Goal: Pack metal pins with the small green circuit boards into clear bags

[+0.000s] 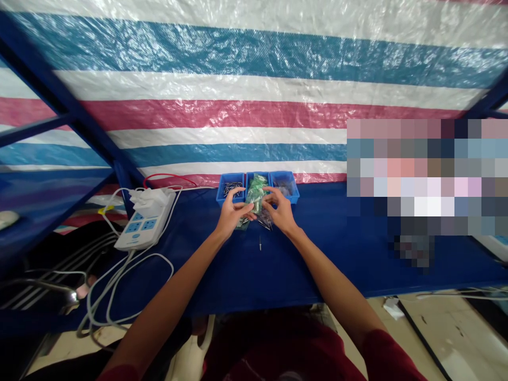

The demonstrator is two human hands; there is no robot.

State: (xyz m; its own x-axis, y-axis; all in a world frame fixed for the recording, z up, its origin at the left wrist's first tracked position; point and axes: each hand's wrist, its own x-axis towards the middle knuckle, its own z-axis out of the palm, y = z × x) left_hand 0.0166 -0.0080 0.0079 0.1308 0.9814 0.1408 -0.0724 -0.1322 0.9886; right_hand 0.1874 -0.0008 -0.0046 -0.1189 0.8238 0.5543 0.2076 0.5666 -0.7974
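Note:
A small green-and-clear plastic bag (257, 189) is between my two hands, above the front of the middle blue bin. My left hand (232, 212) grips its left side with thumb and fingers curved. On the other side, my right hand (281, 210) pinches the bag's right edge. Below the hands lies a small heap of thin metal pieces (265, 218), partly covered by the fingers. One loose piece, which looks like a blind rivet (260, 245), lies on the blue table (246, 275) nearer to me.
The left blue bin (219, 197) holds dark and silvery metal pins. Clear plastic bags fill the right blue bin (294, 198). At left, a white power strip (138, 233) has plugs and looping cables. A striped plastic sheet (246, 114) hangs behind. The right side is pixelated.

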